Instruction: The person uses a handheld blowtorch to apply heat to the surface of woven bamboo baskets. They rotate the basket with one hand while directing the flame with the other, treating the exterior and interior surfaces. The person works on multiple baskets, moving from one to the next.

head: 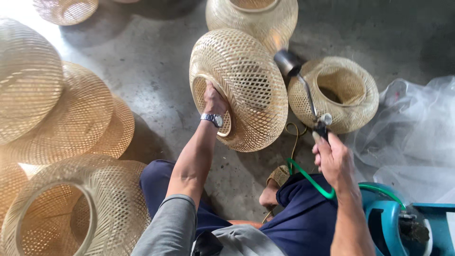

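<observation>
My left hand [214, 100] reaches into the round opening of a woven bamboo lantern basket [246, 80] and holds it tilted on its side above the concrete floor. A metal wristwatch sits on that wrist. My right hand [333, 159] grips the handle of a gas torch [303, 87], whose dark metal nozzle points up close to the held basket's right side. A green hose [310, 180] runs from the torch down to a blue gas cylinder [386, 215] at my right.
Several more woven baskets lie around: a stack at left [52, 109], one at lower left [76, 208], two at the back [256, 16], one at right [339, 92]. Clear plastic sheeting [417, 132] lies at right. My knees in dark trousers [303, 213] are below.
</observation>
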